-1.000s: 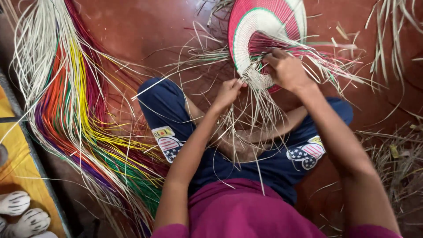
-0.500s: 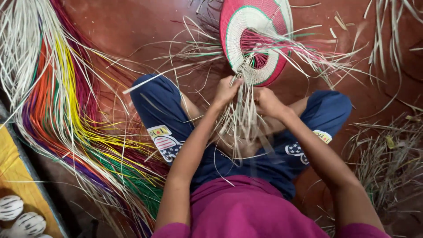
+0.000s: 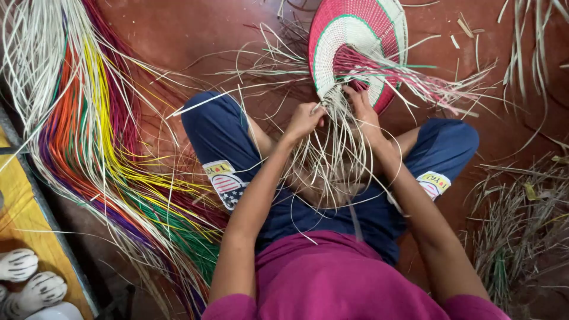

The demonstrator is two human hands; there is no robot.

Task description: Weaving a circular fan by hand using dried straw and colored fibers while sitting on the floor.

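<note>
- Down at the near left edge, a yellow mat (image 3: pixel 21 219) lies beside a dark border strip, with striped white slippers (image 3: pixel 26 278) on it.
- Right of that, a long bundle of dyed straw strands (image 3: pixel 101 148) fans across the red floor (image 3: pixel 195 35): pale, orange, yellow, red, green and purple, running from far left to near centre.
- At centre, the person sits cross-legged in dark blue shorts (image 3: pixel 225 142) and a magenta top (image 3: pixel 332 278).
- The left hand (image 3: pixel 303 120) is curled closed, pinching a tuft of pale loose strands (image 3: pixel 332 154) just below the near edge of the woven piece.
- Just right of it, the right hand (image 3: pixel 363 112) has its fingers pressed into the same strands at the weave's edge; it grips them, half closed.
- The woven disc (image 3: pixel 355 35) stands tilted on the floor, far of both hands, with pink, white and green rings; unwoven pink and pale ends spray out to its right.
- At the near right, a heap of dry straw scraps (image 3: pixel 521 219) lies on the floor.
</note>
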